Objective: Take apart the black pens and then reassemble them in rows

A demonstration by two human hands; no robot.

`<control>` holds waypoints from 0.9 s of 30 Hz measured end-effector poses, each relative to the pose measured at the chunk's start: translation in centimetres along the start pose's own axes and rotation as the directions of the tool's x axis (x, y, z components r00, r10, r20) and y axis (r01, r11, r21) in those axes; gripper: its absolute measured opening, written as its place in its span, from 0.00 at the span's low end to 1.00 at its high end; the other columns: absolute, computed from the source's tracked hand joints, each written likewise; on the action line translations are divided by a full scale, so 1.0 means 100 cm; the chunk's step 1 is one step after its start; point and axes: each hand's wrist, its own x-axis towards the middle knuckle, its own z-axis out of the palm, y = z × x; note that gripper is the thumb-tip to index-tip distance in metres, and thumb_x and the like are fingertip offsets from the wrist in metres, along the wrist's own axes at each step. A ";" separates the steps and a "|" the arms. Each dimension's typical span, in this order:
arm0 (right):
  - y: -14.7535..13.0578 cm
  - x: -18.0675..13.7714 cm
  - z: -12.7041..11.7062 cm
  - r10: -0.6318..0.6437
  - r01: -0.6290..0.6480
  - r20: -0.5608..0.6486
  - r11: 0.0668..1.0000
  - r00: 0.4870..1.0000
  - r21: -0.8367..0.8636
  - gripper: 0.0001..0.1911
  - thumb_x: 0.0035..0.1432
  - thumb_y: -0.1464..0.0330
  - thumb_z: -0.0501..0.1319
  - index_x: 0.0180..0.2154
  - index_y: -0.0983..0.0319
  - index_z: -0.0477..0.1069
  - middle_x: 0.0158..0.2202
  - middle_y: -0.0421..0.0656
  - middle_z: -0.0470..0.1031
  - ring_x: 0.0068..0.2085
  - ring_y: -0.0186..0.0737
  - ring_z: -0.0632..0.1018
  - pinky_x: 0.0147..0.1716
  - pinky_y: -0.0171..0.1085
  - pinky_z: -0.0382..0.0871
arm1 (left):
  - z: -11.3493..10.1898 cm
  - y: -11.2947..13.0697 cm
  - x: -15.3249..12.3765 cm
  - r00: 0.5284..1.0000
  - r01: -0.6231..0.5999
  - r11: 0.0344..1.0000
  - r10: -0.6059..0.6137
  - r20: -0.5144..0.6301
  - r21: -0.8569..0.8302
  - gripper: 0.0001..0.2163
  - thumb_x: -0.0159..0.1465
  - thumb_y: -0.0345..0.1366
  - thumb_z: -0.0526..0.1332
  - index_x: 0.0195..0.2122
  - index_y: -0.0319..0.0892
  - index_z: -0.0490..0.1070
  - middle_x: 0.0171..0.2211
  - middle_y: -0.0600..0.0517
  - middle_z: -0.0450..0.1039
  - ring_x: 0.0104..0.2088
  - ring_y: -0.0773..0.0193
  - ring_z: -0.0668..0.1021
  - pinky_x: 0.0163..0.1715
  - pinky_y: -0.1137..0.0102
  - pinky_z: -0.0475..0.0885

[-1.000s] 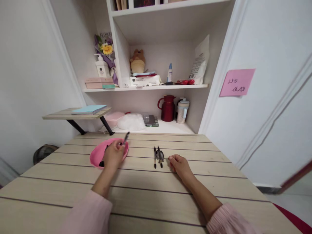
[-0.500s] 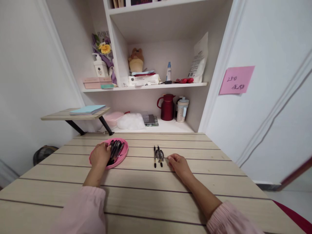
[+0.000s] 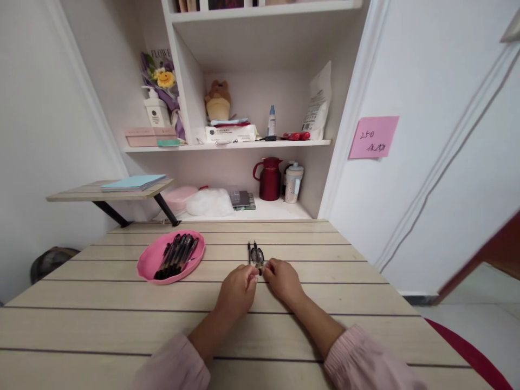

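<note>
In the middle of the table lie two slim black pens (image 3: 249, 252), side by side with tips pointing away from me. Dark pen caps (image 3: 259, 254) lie against the right-hand one. My left hand (image 3: 236, 292) is closed at the near end of the left pen and partly covers it; what its fingertips pinch is hidden. My right hand (image 3: 283, 280) is just right of the caps, fingers curled together, and I cannot make out anything in them. A pink scalloped plate (image 3: 147, 259) on the left holds several black capped pens (image 3: 179, 254).
Behind the table stands a white shelf unit (image 3: 227, 147) with a red jug (image 3: 270, 179), a pale cup (image 3: 293, 183) and a clear plastic bag (image 3: 209, 202). A small raised stand (image 3: 89, 190) at the back left carries blue paper (image 3: 133, 182).
My left hand has left the pink plate and come right to the pens in the middle. My right hand stays beside the caps. The view has turned slightly right.
</note>
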 end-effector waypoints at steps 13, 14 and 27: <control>-0.021 -0.003 0.009 0.008 -0.002 0.021 0.963 1.000 -0.269 0.14 0.55 0.64 0.50 0.35 0.64 0.70 0.35 0.51 0.76 0.36 0.45 0.76 0.32 0.38 0.62 | 0.004 -0.018 0.001 0.993 0.115 0.986 -0.117 -0.005 -0.120 0.08 0.54 0.27 0.54 0.29 0.43 0.71 0.31 0.51 0.75 0.35 0.63 0.74 0.38 0.70 0.64; -0.021 -0.003 0.009 0.010 -0.005 0.017 0.965 1.000 -0.263 0.14 0.55 0.65 0.50 0.35 0.64 0.70 0.35 0.52 0.75 0.36 0.45 0.76 0.32 0.38 0.62 | 0.004 -0.018 0.000 0.992 0.123 0.982 -0.125 -0.007 -0.145 0.08 0.54 0.27 0.54 0.29 0.43 0.71 0.31 0.51 0.74 0.34 0.63 0.74 0.38 0.69 0.64; -0.034 -0.020 0.001 -0.197 0.196 -0.061 0.980 0.978 -0.018 0.07 0.55 0.66 0.53 0.31 0.61 0.67 0.30 0.43 0.74 0.30 0.36 0.72 0.27 0.33 0.53 | 0.003 -0.013 0.006 0.897 0.318 0.476 -0.430 0.098 -0.820 0.12 0.57 0.42 0.55 0.38 0.39 0.66 0.26 0.50 0.73 0.25 0.64 0.75 0.28 0.69 0.70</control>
